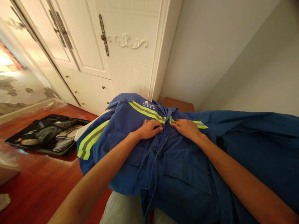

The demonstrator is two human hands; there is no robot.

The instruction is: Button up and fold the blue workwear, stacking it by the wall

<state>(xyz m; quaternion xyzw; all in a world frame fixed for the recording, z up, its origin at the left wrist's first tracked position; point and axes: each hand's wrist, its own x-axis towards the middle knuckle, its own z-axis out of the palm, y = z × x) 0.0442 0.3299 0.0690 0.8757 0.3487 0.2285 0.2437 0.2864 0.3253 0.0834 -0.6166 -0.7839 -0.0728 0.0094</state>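
Note:
A blue work jacket [130,124] with yellow-green and silver reflective bands lies spread in front of me, its front facing up and its collar away from me. My left hand [150,128] is closed at the button placket, its thumb and fingers pinching the cloth beside an upper button. On the other side of the front opening, my right hand [187,128] is closed too, fingertips on the cloth edge just below the reflective band. Lower down, the placket hangs apart with several buttons [147,186] showing. The jacket hides most of what it lies on.
White wardrobe doors and drawers [86,90] stand beyond the jacket, meeting a bare wall [210,46]. An open black suitcase [42,133] with clothes in it lies on the reddish wood floor [53,180] to the left. A brown wooden edge [178,103] shows behind the collar.

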